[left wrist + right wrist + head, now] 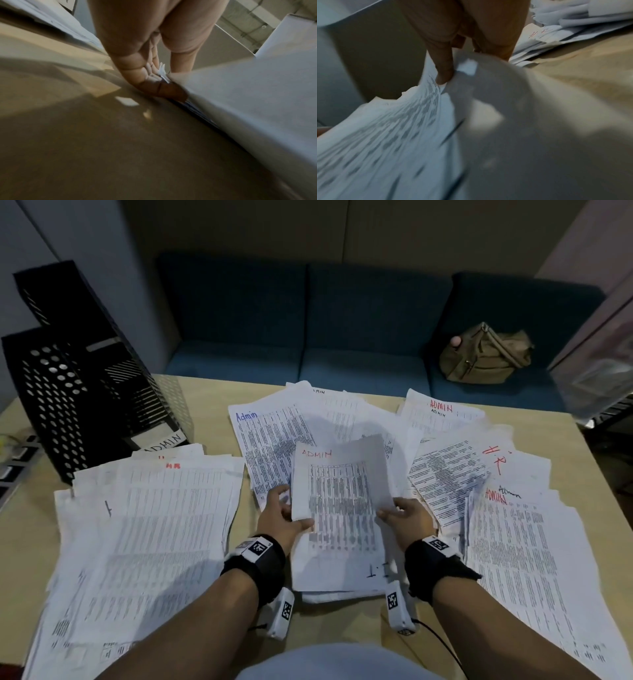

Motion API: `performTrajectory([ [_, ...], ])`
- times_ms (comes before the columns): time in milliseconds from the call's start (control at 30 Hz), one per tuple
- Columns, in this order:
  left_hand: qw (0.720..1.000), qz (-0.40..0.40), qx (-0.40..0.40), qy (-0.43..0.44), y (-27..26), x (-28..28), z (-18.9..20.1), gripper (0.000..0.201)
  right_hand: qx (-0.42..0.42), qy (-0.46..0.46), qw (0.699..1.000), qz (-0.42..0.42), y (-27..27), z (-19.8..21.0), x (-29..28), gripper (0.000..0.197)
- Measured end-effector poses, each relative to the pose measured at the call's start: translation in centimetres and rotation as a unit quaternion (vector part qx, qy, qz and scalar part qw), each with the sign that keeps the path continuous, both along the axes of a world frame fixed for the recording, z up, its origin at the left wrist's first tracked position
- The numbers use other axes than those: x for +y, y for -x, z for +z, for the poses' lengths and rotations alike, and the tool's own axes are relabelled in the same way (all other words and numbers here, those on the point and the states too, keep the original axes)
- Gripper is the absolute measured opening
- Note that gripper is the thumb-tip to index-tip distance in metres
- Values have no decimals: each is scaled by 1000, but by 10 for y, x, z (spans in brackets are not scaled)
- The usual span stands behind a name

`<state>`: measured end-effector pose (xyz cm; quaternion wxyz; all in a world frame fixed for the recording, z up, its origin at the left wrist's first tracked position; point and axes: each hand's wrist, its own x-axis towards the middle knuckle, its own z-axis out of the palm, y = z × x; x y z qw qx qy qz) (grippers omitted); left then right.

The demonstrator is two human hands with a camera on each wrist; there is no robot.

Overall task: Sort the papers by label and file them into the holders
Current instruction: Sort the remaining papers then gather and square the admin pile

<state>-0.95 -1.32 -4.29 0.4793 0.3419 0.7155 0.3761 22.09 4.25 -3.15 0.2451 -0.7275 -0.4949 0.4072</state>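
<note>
A printed sheet marked ADMIN in red (339, 484) is lifted above the middle of the table. My left hand (284, 515) pinches its left edge and my right hand (404, 515) pinches its right edge. In the left wrist view the fingers (164, 89) grip the paper's edge (240, 94). The right wrist view shows a thumb (443, 67) pressed on the printed sheet (385, 135). Under the lifted sheet lies a stack marked I.T (342, 570). Black mesh holders (85, 392), one labelled ADMIN, stand at the back left.
A wide stack (144, 542) covers the left of the wooden table (20, 515). Admin sheets (270, 440) lie at the back, H.R and Admin sheets (496, 474) to the right. A blue sofa (342, 330) with a khaki bag (486, 354) stands behind.
</note>
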Motion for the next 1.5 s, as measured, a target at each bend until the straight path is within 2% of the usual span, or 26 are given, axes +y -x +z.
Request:
performTrajectory([
  [67, 1000, 1, -9, -7, -1, -1, 2, 76, 8, 0, 999, 41, 2, 2, 0, 11],
  [100, 1000, 3, -4, -6, -2, -1, 5, 78, 21, 1, 998, 60, 2, 2, 0, 14],
  [167, 1000, 9, 4, 14, -3, 1, 9, 78, 46, 1, 996, 73, 1, 3, -1, 36],
  [233, 999, 23, -19, 32, -3, 4, 11, 75, 53, -7, 994, 92, 0, 6, -5, 50],
  [300, 998, 32, -27, 41, -3, 5, 8, 68, 41, -11, 992, 115, -1, 9, -10, 45],
  [400, 998, 27, 46, 15, -6, 5, 5, 49, 24, -20, 998, 60, -4, 12, -13, 19],
  [433, 995, 51, 81, -4, -6, 8, 8, 41, 6, -37, 999, 31, -5, 12, -13, 19],
  [500, 980, 107, 158, -57, 0, 21, 17, 27, 1, -41, 999, -19, -10, 10, -11, 38],
  [533, 973, 109, 194, -65, 6, 30, 21, 26, 10, -23, 999, -39, -13, 9, -9, 46],
  [600, 964, 78, 256, -8, 20, 48, 20, 33, 5, 14, 999, -49, -16, 6, -7, 43],
  [700, 947, 22, 283, 150, 28, 59, 11, 59, 3, 4, 998, -57, -18, 9, -6, 21],
  [733, 943, 15, 283, 173, 28, 59, 8, 68, 24, -13, 997, -65, -17, 12, -4, 17],
  [800, 952, 39, 257, 163, 25, 60, 3, 85, 90, -43, 990, -99, -18, 19, 1, 11],
  [900, 976, 108, 155, 111, 24, 60, 4, 93, 164, -52, 975, -137, -21, 26, 16, 13],
  [967, 976, 147, 146, 71, 23, 54, 10, 81, 190, -44, 971, -141, -24, 24, 27, 9],
  [1033, 969, 169, 169, 70, 27, 43, 13, 55, 210, -35, 967, -136, -21, 22, 39, 10],
  [1100, 972, 154, 163, 71, 33, 29, 12, 27, 219, -13, 969, -118, -13, 19, 45, 10],
  [1167, 980, 145, 117, 75, 39, 16, 6, 23, 230, 15, 968, -101, -2, 13, 47, 9],
  [1267, 987, 116, 82, 74, 41, -3, 7, 16, 191, 20, 981, -39, 13, 4, 42, 7],
  [1367, 993, 74, 30, 90, 37, -18, 6, 24, 154, 36, 987, 25, 24, 0, 33, 18],
  [1433, 993, 24, 32, 114, 33, -23, 5, 20, 103, 28, 992, 60, 28, -2, 28, 21],
  [1500, 991, -14, 43, 124, 29, -23, 5, 27, 51, -4, 996, 70, 27, -4, 24, 32],
])
